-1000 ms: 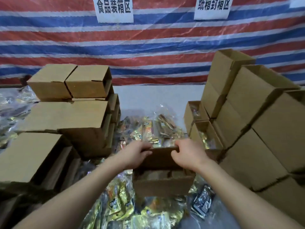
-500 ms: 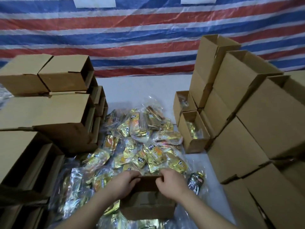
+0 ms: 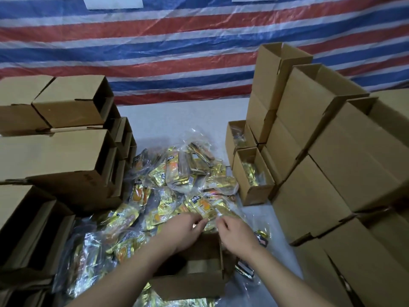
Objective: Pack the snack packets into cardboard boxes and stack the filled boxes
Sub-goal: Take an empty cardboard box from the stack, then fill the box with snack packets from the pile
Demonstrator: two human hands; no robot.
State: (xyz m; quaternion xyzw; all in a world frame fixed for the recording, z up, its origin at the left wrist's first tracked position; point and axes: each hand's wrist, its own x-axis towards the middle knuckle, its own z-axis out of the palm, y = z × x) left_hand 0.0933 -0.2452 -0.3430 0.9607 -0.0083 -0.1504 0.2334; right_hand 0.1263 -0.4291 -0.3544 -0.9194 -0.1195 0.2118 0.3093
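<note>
Open box point(image 3: 190, 282): on the counter point(image 3: 177, 120), beneath both wrists.
Left hand point(image 3: 184, 231): fingers curled, seemingly pinching a gold packet point(image 3: 204, 208).
Right hand point(image 3: 235, 234): fingers curled at that packet's wrapper; grip unclear.
Packet pile point(image 3: 172, 180): just beyond the fingers.
Stacked boxes point(image 3: 332, 165): flanking the hands on both sides.

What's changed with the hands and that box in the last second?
Both hands let go of the open box, now lying near the table's front edge. The left hand and right hand have reached forward, fingers at a gold snack packet. The packet pile and box stacks look unmoved.
</note>
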